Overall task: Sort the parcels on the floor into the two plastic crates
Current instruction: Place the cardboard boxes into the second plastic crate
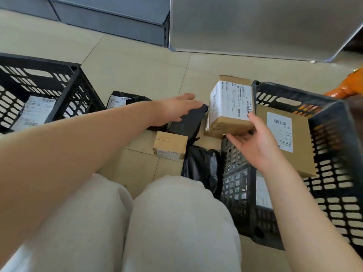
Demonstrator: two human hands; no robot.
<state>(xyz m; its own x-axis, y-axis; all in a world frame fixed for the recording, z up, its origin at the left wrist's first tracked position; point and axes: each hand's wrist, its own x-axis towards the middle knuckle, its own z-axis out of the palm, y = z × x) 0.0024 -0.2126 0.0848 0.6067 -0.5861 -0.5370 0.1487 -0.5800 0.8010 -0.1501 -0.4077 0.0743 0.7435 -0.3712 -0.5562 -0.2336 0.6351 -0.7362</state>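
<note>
Between the 2 black plastic crates, the unsorted parcels are left in a loose heap on the tiled floor (pixel 137 61), so everything stays within arm's reach. A labelled cardboard box (pixel 229 107) is gripped by the right hand (pixel 253 142), thumb up on the barcode side and fingers curled underneath, and it's held right at the rim of the right crate (pixel 334 173), probably so it can be dropped in next to the flat cardboard parcel (pixel 282 138) already lying there. The left hand (pixel 176 108) is spread flat, fingers straight, over a black poly mailer (pixel 188 124), most likely lined up as the next pick. The left crate (pixel 64 95) has 1 labelled mailer (pixel 35 112) in it so far. A small cardboard box (pixel 170 145), a second black mailer (pixel 125 99) and a black bag (pixel 202 167) are not sorted yet.
</note>
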